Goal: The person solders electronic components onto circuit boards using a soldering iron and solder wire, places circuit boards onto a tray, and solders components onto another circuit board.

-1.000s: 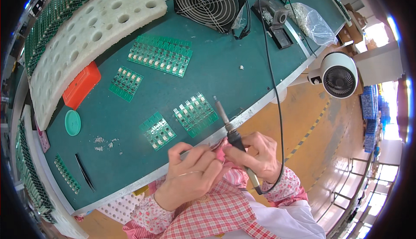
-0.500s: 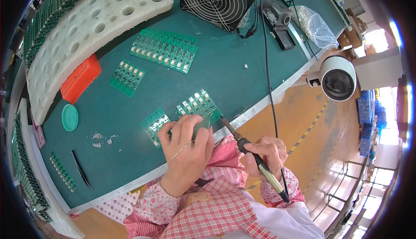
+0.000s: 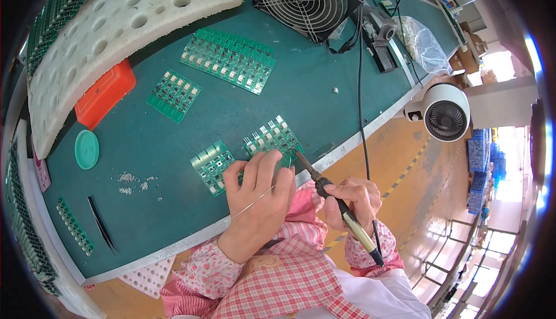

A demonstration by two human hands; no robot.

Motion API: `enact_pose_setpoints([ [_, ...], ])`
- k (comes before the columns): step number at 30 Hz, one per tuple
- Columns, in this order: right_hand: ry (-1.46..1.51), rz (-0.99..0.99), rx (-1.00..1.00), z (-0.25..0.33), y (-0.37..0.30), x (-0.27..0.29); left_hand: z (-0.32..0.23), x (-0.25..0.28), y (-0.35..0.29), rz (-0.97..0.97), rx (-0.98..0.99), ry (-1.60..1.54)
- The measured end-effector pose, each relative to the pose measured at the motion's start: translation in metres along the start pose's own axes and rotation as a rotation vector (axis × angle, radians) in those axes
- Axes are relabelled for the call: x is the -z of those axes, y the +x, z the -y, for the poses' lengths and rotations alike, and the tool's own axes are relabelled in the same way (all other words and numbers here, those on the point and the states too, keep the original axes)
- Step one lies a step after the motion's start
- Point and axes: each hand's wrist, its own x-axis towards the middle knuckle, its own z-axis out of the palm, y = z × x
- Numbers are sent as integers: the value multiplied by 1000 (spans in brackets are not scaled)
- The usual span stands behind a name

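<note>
My right hand (image 3: pixel 354 204) is closed round a soldering iron (image 3: pixel 357 230), whose tip meets the right end of a green circuit board (image 3: pixel 271 138). White pin connectors stand up along that board's far edge. Between the fingers of my left hand (image 3: pixel 259 203) runs a thin solder wire (image 3: pixel 253 204), its end reaching toward the iron's tip. The left fingertips are at the board's near edge, and they hide part of it. Just left of them lies a second circuit board (image 3: pixel 212 167), partly covered by my hand.
Farther back lie a small board panel (image 3: pixel 175 95) and a larger one (image 3: pixel 229 61). A black fan (image 3: pixel 299 0) stands at the back. On the left are white foam (image 3: pixel 133 21), a red box (image 3: pixel 106 94), a green lid (image 3: pixel 87 149), loose small parts (image 3: pixel 127 183) and tweezers (image 3: pixel 102 225). The iron's cable (image 3: pixel 360 87) crosses the right.
The whole view has shifted slightly, so the bench things sit a little differently in it. Both hands keep their hold, with the iron's tip still at the board's right end.
</note>
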Motion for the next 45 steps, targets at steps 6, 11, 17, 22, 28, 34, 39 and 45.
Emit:
enact_pose_setpoints([
  [6,-70,105,80,1,6,3,0,-3,1,45,19,29],
  [11,-205,200,132,12,10,2,2,-4,1,36,12,24],
  [17,-232,198,120,14,4,1,2,-1,1,51,3,27],
  [22,-185,128,117,14,0,7,1,-1,2,44,5,38],
  [28,-166,154,111,8,5,6,1,-2,2,40,9,26],
  [34,-183,226,110,10,10,6,1,-1,2,46,12,24],
  [39,-200,240,144,9,11,5,1,-2,1,42,10,24],
  [45,-101,91,108,4,6,13,1,-1,1,46,6,33],
])
